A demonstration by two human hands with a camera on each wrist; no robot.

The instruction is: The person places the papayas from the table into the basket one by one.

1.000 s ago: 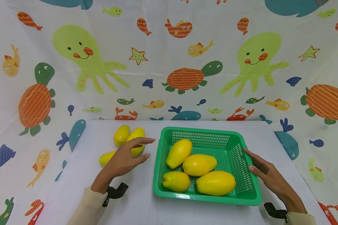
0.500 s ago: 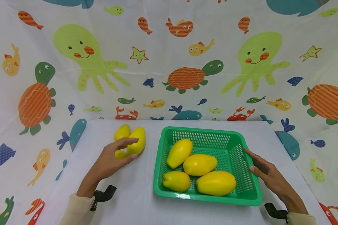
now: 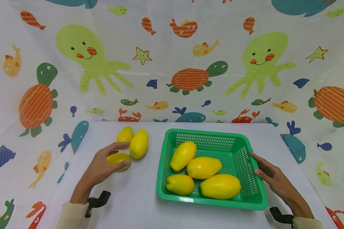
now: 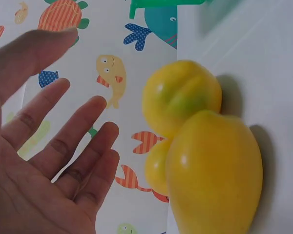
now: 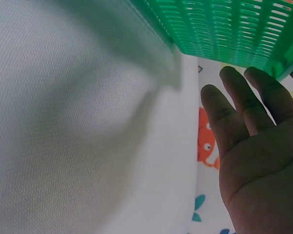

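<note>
On the left of the white table lie three yellow papayas: one at the back (image 3: 125, 134), one upright-looking on the right (image 3: 139, 144), and one in front (image 3: 117, 159). My left hand (image 3: 101, 167) hovers around the front papaya, thumb and fingers spread wide. The left wrist view shows this hand (image 4: 53, 161) apart from the papayas (image 4: 215, 180). A green plastic basket (image 3: 212, 203) holds several papayas (image 3: 204, 167). At its right rim, the fingertips and thumb of my right hand (image 3: 278, 181) touch the outside; the right wrist view shows these fingers (image 5: 234, 109) fairly straight.
A white cloth covers the table (image 3: 137, 197). Behind it hangs a curtain (image 3: 160, 38) printed with sea animals. Black wrist straps with cameras (image 3: 98, 200) sit on both wrists. White tabletop lies between the loose papayas and the basket.
My left hand has moved left and slightly down, away from the basket, to the front papaya. My right hand stays at the basket's rim, and the papayas have not moved.
</note>
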